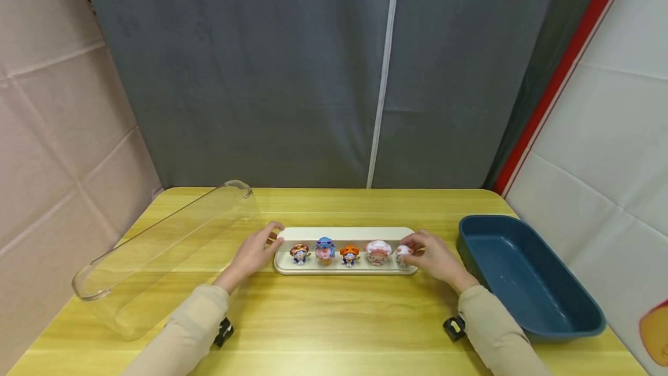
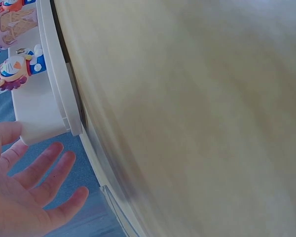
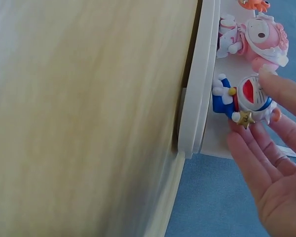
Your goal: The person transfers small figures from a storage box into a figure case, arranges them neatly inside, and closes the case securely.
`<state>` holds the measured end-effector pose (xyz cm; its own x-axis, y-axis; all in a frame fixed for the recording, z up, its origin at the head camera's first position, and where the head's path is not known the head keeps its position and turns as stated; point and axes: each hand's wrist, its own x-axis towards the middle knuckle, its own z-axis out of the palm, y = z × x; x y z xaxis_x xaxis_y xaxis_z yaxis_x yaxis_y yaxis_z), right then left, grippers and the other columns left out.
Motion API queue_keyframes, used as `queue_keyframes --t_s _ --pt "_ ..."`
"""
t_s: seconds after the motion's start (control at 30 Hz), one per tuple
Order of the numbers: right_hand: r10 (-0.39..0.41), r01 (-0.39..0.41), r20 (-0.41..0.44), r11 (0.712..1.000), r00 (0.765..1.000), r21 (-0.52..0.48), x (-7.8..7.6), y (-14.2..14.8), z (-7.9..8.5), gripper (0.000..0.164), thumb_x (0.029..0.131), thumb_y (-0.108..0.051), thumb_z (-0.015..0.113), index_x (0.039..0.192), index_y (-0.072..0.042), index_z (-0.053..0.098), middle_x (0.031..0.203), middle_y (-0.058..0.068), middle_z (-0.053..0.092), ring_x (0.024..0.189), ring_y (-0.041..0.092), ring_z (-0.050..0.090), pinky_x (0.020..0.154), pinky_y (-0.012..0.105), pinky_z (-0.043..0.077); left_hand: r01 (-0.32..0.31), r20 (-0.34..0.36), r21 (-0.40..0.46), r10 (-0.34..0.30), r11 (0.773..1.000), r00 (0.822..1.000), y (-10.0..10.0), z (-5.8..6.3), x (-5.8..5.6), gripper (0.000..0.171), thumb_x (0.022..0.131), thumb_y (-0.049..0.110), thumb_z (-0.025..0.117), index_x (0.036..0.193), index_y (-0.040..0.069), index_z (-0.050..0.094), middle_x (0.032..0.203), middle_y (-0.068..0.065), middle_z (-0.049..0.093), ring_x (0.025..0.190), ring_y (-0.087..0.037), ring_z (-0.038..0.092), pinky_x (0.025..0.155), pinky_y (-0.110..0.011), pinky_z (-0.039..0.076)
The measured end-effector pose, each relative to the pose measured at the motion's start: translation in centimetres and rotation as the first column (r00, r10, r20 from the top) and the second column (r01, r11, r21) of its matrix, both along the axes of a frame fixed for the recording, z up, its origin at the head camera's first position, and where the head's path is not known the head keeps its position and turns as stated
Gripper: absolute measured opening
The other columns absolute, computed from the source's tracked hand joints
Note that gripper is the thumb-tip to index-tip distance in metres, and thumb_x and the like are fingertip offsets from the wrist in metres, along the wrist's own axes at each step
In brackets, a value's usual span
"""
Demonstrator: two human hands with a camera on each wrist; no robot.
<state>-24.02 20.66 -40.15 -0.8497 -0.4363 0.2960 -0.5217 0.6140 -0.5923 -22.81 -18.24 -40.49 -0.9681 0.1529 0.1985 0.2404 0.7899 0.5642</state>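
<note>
A white tray (image 1: 341,270) holds a row of several small cartoon figurines. At its right end, my right hand (image 1: 432,253) holds a small blue-and-white cat figurine (image 3: 251,96) by the head between thumb and fingers. The figurine is upright at the tray, a gold star at its side. Next to it stands a pink-and-white figurine (image 1: 378,252). My left hand (image 1: 257,254) is at the tray's left end, its thumb touching the corner and its other fingers spread in the left wrist view. Nearest that hand is a figurine with a brown hat (image 1: 300,253).
A long clear plastic cover (image 1: 172,248) lies slanted on the left of the wooden table (image 1: 323,324). An orange-hatted figurine (image 1: 349,255) and a blue-and-pink one (image 1: 325,249) stand mid-tray. At the right sits a deep blue bin (image 1: 527,271), close to the right forearm.
</note>
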Motion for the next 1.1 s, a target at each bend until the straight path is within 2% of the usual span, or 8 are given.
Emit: queue_keyframes --t_s 0.17,0.6,0.83,1.1 --pt "-0.021 0.022 -0.036 1.000 0.999 0.022 -0.1 -0.1 0.0 0.022 0.073 -0.016 0.072 0.093 -0.011 0.064 0.081 -0.005 0.051 0.075 0.012 0.053 0.069 0.031 0.047 -0.001 0.000 0.000 0.001 1.000 1.000 0.0 0.0 0.0 0.025 0.090 0.021 0.051 0.114 0.013 0.050 0.102 -0.013 0.059 0.091 -0.027 0.056 0.076 -0.046 0.043" --pt "-0.078 0.077 0.003 0.996 0.997 0.041 -0.2 -0.1 0.1 0.024 0.073 -0.019 0.073 0.093 -0.011 0.063 0.081 -0.005 0.055 0.077 0.012 0.055 0.070 0.030 0.048 -0.001 -0.003 -0.006 0.001 1.000 1.000 0.0 0.0 0.0 0.025 0.090 0.021 0.052 0.113 0.013 0.050 0.102 -0.013 0.059 0.090 -0.027 0.056 0.076 -0.046 0.043" --pt "-0.070 0.071 0.045 0.997 0.997 -0.005 0.1 0.4 0.5 0.029 0.074 -0.018 0.072 0.098 -0.005 0.062 0.087 0.000 0.060 0.079 0.016 0.057 0.071 0.034 0.048 0.000 -0.009 -0.010 0.000 1.000 1.000 0.0 0.0 0.0 0.024 0.090 0.021 0.053 0.113 0.014 0.050 0.101 -0.013 0.060 0.090 -0.027 0.056 0.076 -0.046 0.043" --pt "-0.109 0.108 0.032 0.994 0.994 0.020 0.3 1.5 0.8 0.036 0.076 -0.023 0.070 0.104 -0.002 0.060 0.092 0.005 0.062 0.078 0.018 0.057 0.071 0.036 0.048 0.002 0.000 -0.009 -0.002 1.000 1.000 0.0 0.0 0.1 0.026 0.090 0.021 0.052 0.115 0.014 0.049 0.102 -0.013 0.059 0.091 -0.028 0.056 0.076 -0.047 0.043"
